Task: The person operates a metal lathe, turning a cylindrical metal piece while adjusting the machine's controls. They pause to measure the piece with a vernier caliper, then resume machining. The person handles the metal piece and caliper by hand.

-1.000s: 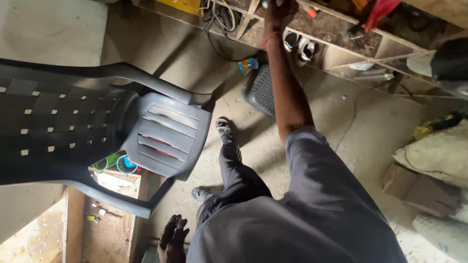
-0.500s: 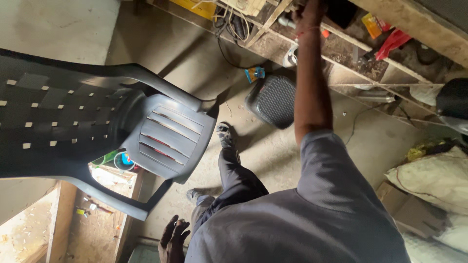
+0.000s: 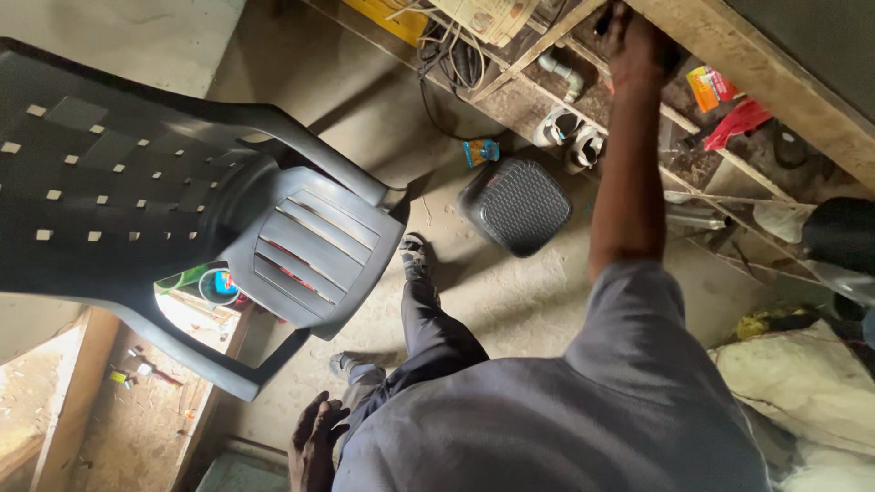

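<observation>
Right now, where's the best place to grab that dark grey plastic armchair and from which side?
Probably the near curved armrest of the dark grey plastic armchair, taken from the standing person's side. It is a bare, rounded bar, open underneath for fingers to wrap. The left hand hangs free nearest the chair; the right hand is up at the cluttered wooden shelf.

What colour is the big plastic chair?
Dark grey chair, with slotted seat; seen in the head view.

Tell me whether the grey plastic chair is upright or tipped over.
Upright: the grey plastic chair stands on the floor, its seat facing up toward the camera, beside the person's leg.
</observation>
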